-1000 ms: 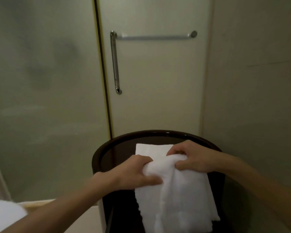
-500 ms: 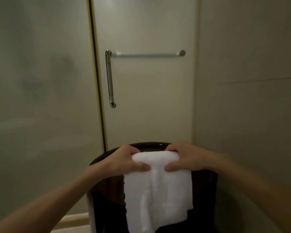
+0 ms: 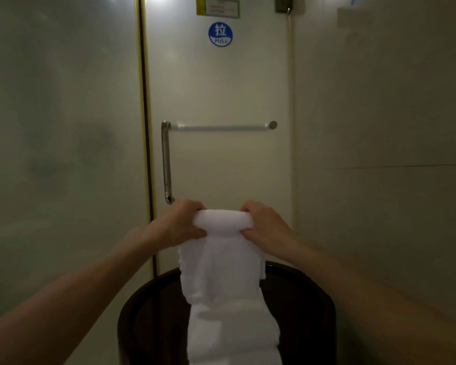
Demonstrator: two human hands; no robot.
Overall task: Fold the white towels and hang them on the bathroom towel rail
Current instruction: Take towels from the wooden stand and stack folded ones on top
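Below the rail, your left hand and right hand each have a tight grip on the towel, but its loose end could unfold.

Dim, greenish light; glare (small, at the top edge) on the door; whole view soft; edges bowed.

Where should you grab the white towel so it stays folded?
Hold the folded white cloth towel at its rolled top fold, one end each, from the sides, as the left hand and right hand do: the rest hangs straight down.
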